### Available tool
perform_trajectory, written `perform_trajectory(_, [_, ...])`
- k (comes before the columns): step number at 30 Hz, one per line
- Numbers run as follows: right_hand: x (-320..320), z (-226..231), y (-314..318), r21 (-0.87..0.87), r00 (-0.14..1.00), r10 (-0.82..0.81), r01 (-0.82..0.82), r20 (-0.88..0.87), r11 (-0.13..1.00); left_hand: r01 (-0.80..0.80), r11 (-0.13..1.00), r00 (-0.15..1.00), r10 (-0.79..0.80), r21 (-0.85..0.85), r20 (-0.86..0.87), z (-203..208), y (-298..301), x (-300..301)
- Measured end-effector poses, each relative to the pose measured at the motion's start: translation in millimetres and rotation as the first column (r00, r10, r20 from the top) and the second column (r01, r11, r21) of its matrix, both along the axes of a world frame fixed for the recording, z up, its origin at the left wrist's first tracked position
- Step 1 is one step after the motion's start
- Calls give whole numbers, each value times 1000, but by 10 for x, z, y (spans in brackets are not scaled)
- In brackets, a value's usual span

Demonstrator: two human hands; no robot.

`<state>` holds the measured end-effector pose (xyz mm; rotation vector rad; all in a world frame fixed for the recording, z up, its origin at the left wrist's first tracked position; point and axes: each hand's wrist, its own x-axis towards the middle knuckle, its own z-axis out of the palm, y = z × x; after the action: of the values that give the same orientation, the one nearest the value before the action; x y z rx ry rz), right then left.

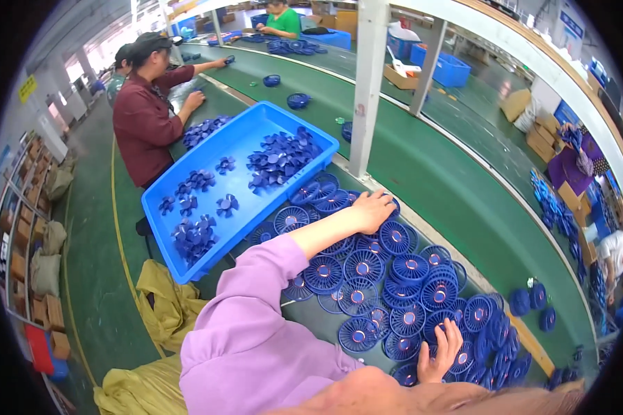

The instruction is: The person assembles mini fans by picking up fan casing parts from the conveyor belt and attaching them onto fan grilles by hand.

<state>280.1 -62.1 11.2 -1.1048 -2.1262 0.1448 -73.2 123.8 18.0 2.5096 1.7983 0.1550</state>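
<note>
At the far left, cartons (54, 311) are filling a rack along the aisle. Yellow cloth (169, 297) is lying in folds below the near corner of a shallow blue tray. A co-worker in a dark red top (142, 124) is standing beyond the tray, one arm extending over the line. The blue tray (242, 135) itself is sitting at a slant and holding dark blue fan blades (284, 160), the largest heap occupying its far right end and smaller clusters its middle and near corner.

Right of the tray, round blue guards (358, 294) are covering the work surface in an overlapping spread, many of them lying flat with their spokes showing. The wearer's left arm, in a lilac sleeve (249, 297), is crossing beside the tray, and the left hand (371, 211) is resting palm down at the far edge of this spread. Its fingers are bending loosely over a guard; whether they are gripping it, one cannot tell.

A white post (368, 83) is rising just behind that hand. Nearer the wearer, the right hand (441, 351) is lying among the guards, its fingers curving and its thumb standing apart from them; the fingertips are meeting the pile, but any hold on a single guard is remaining unclear. Farther right, a green conveyor belt (491, 207) is running alongside, and a few loose guards (538, 296) are lying on it.
</note>
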Motion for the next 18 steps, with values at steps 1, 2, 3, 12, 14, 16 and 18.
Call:
perform_trajectory(1, [-8, -2, 8, -13, 1000, 12, -12, -3, 1000, -31, 994, 999, 26, -104, -47, -4, 88, -46])
perform_trajectory(2, [-3, -2, 26, -7, 1000, 24, -24, -6, 1000, -45, 991, 999, 47, -128, 12, -19, 139, -87])
perform_trajectory(3, [-1, -1, 43, -3, 999, 33, -33, -9, 999, -56, 987, 995, 67, -153, 70, -39, 180, -133])
perform_trajectory(12, [16, 12, 137, -20, 992, 116, -115, 45, 993, 113, 990, 993, -109, -80, 52, -53, 309, -210])
perform_trajectory(14, [35, -32, 176, -15, 990, 128, -127, 62, 992, 170, 984, 985, -169, -47, 26, -62, 307, -220])
perform_trajectory(16, [55, -45, 209, -10, 986, 133, -133, 101, 991, 183, 983, 983, -184, -16, -28, -91, 324, -241])
perform_trajectory(18, [87, -105, 247, 0, 984, 143, -144, 103, 990, 194, 981, 979, -193, 10, -65, -123, 354, -237])
